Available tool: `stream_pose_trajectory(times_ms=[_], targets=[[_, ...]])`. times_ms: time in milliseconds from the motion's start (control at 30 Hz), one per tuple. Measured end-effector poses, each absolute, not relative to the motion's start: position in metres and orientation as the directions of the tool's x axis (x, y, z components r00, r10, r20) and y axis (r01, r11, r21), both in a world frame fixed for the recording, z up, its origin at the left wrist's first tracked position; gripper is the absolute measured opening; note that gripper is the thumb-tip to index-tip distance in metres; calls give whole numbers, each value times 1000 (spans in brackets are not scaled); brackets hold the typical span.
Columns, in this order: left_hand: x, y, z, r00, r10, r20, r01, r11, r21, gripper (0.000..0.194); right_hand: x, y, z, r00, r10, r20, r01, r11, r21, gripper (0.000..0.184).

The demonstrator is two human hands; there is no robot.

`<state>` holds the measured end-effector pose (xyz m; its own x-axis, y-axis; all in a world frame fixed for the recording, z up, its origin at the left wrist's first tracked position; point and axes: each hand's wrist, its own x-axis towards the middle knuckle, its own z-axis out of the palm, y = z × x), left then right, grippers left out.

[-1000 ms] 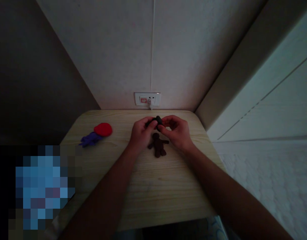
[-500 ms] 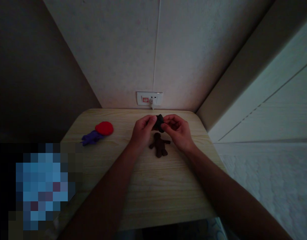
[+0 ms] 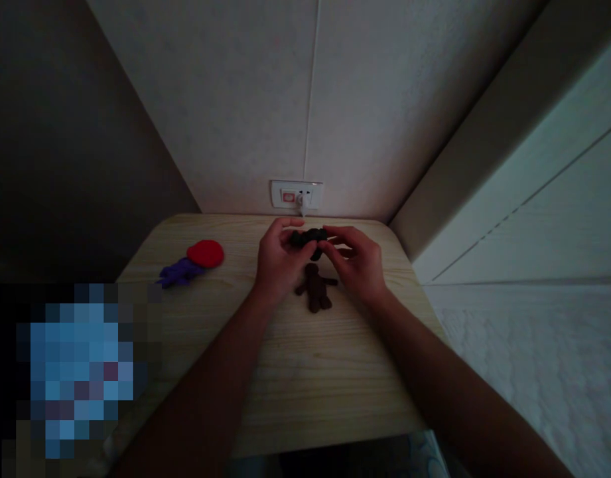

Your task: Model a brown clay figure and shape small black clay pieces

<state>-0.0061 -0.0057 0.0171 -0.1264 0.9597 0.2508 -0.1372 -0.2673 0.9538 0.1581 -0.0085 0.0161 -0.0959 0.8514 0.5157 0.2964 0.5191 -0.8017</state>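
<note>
Between my two hands is a lumpy black figure (image 3: pixel 310 236) that looks like modelling clay, held above the far part of the table. My left hand (image 3: pixel 281 255) grips its left end, the thumb pressed along the near side. The fingertips of my right hand (image 3: pixel 353 255) pinch its right end. Just below my hands a brown clay figure (image 3: pixel 315 289) with a round head, two arms and two legs lies on the wooden table (image 3: pixel 305 372). Parts of the black figure are hidden by my fingers.
A flat red disc (image 3: pixel 205 253) lies at the left of the table, touching a purple clay piece (image 3: pixel 180 272). A wall socket (image 3: pixel 296 194) with a plug sits behind the table's far edge. At the lower left is a blurred-out blue patch (image 3: pixel 81 358).
The black figure has been turned and now shows more of its length sideways. My left hand has opened wider around it, its fingers reaching behind. The brown figure has stayed put.
</note>
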Motion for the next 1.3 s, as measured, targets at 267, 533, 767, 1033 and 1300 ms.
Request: stream_pose_trajectory(times_ms=[267, 533, 767, 1033, 1300], targets=[[-5, -10, 22, -56, 972, 227, -206, -233, 950, 44, 161, -6, 21, -163, 858, 486, 394, 508, -766, 23], [-2, -9, 20, -6, 988, 157, -379, -148, 914, 46, 157, -6, 24, -151, 927, 344, 204, 370, -906, 36], [-5, -2, 10, -61, 974, 218, -325, -226, 918, 35, 150, -6, 19, -86, 937, 339, 45, 343, -938, 45], [-10, -3, 14, -110, 925, 363, -52, -370, 927, 18, 152, -8, 15, -88, 875, 476, 194, 484, -853, 30], [-8, -7, 14, -55, 926, 373, 96, -367, 925, 13, 153, -9, 12, -133, 902, 411, 205, 431, -879, 23]])
